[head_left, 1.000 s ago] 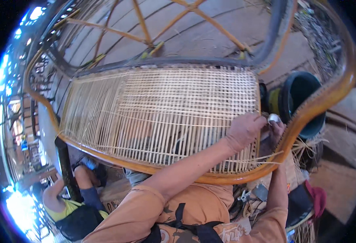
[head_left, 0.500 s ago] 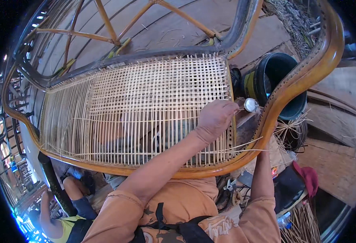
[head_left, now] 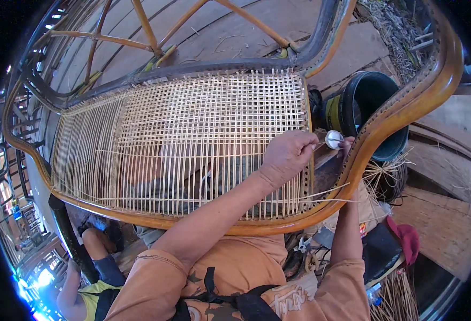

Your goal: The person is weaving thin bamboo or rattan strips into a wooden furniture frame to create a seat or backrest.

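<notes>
In front of me is a bench-like rattan frame with a woven cane seat (head_left: 208, 112). It is close-woven at the far side, while the near part has mostly lengthwise strands. My left hand (head_left: 291, 153) is closed above the seat's right end, with a thin pale cane strand (head_left: 321, 144) at its fingertips. My right hand (head_left: 347, 144) reaches up from under the curved frame rail (head_left: 377, 136), which hides most of it. Its fingertips are bent beside a small round white object (head_left: 334, 139); what they pinch is unclear.
A dark green bucket (head_left: 373, 99) stands beyond the right rail. Loose cane ends (head_left: 326, 193) stick out over the rail's lower curve. A maroon cloth (head_left: 405, 241) and a bundle of cane strips (head_left: 398, 294) lie at lower right. Another person (head_left: 93, 294) sits at lower left.
My right hand's fingertips have come up into sight beside the white object. The left hand has stayed closed in nearly the same spot, and the whole view has shifted slightly.
</notes>
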Demonstrator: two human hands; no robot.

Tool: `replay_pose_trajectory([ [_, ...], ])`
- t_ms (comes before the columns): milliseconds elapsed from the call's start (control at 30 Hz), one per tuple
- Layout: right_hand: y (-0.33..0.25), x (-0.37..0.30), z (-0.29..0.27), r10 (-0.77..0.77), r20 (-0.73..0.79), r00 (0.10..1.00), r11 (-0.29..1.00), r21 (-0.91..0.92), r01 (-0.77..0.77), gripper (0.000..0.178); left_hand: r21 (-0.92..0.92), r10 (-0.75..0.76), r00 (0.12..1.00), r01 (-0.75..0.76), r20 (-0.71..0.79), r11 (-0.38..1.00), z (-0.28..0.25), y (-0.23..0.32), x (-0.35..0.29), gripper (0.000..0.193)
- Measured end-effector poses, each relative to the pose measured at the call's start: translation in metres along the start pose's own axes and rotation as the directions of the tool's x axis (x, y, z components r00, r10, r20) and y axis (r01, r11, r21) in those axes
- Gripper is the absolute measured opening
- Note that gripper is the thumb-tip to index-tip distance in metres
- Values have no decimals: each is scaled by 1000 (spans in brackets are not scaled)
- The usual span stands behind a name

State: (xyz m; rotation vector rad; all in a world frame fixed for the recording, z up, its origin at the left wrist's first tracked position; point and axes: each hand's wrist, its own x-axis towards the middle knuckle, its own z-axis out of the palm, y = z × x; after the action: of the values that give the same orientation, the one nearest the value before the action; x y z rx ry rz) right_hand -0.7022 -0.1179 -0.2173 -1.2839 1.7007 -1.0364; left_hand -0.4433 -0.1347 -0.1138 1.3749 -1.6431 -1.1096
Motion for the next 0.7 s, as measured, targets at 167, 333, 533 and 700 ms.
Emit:
replay_pose_trajectory([
  [167,-29,-6,-8,309,78,948,646,714,-269,22,55,-240,961,234,139,971,-2,9,9,24],
  [333,-15,-16,10,66,398,915,190,895,-403,26,164,-389,897,359,213,919,0,13,23,25],
  [533,-27,-20,29,61,422,905,72,902,-425,17,179,-409,886,376,219,909,0,14,28,27],
  [700,-46,-20,35,163,395,904,225,877,-424,19,195,-341,924,307,175,931,2,13,25,27],
])
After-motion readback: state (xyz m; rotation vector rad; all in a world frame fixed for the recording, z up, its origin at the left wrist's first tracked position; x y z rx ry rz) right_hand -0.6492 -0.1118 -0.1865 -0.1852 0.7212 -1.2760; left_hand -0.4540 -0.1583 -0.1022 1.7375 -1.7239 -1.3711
